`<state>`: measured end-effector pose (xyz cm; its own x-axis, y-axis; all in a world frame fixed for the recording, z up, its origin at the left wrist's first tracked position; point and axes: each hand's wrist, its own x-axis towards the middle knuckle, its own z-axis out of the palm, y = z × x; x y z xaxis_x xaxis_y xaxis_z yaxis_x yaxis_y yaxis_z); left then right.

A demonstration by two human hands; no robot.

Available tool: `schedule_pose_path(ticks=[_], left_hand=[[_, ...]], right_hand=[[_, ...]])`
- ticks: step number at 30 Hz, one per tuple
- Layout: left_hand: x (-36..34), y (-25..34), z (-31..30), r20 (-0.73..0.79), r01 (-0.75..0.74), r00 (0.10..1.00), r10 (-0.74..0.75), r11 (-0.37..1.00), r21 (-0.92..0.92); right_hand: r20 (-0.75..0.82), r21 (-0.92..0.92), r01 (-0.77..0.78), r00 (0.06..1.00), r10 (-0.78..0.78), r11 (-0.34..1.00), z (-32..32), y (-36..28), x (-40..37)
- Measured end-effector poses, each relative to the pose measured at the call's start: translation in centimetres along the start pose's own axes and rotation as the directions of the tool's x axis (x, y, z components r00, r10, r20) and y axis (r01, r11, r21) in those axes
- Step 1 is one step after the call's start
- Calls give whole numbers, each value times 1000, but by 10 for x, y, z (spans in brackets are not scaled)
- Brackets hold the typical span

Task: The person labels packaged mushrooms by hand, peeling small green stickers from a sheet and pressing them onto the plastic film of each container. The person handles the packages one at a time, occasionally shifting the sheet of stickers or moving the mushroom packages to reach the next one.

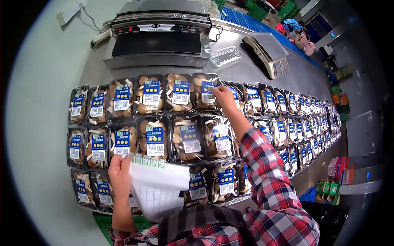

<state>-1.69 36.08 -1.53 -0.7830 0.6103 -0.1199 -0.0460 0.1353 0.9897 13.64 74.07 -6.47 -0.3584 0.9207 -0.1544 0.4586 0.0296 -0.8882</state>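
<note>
Left hand (pixel 120 171) grips thin white label sheet (pixel 156 182).

Ahead of you on the metal table (pixel 242 73) stands a wrapping machine (pixel 158 44) with a black plate and red lights on its front. Just right of it lies a clear plastic tray (pixel 227 56), then a scale (pixel 269 45) set at an angle. On the wall to your upper left you have a white power strip (pixel 67 16). Beyond the scale runs a blue surface (pixel 240 23), with people (pixel 304 43) near its far side and green crates (pixel 289 10) behind.
</note>
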Motion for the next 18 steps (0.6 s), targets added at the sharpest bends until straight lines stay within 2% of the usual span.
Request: schedule_pose_path(ticks=[1, 3, 4, 7, 8, 11, 15, 17, 18], left_hand=[[-1, -1, -4, -10, -9, 1000, 9, 1000, 6], [-5, 9, -6, -43, 33, 999, -33, 999, 9], [-6, 12, -7, -60, 54, 997, -53, 998, 12], [-6, 7, -10, -67, 40, 997, -38, 999, 22], [-5, 6, -8, -64, 45, 997, -45, 999, 13], [-3, 5, -4, -80, 14, 997, -10, 999, 45], [-3, -1, -4, -68, 2, 998, 3, 997, 72], [-3, -1, 1, -51, 3, 999, 0, 999, 46], [-3, 1, 4, -43, 11, 999, -10, 1000, 26]], right_hand=[[-53, -85, 96, 993, -101, 992, 6, 5, 20], [-15, -73, -37, 999, 36, 997, 12, 4, 44], [-40, -61, -39, 999, 36, 997, 20, 9, 57], [17, -334, 70, 998, -69, 940, 26, 5, 68], [92, -566, 153, 988, -122, 810, 26, 9, 76], [-127, -631, 126, 957, -262, 765, 15, -3, 60], [-71, -404, -7, 997, -24, 915, -51, 0, 82], [33, -295, -49, 998, 61, 954, -80, 6, 81], [64, -329, 16, 998, 5, 944, -88, 12, 82]])
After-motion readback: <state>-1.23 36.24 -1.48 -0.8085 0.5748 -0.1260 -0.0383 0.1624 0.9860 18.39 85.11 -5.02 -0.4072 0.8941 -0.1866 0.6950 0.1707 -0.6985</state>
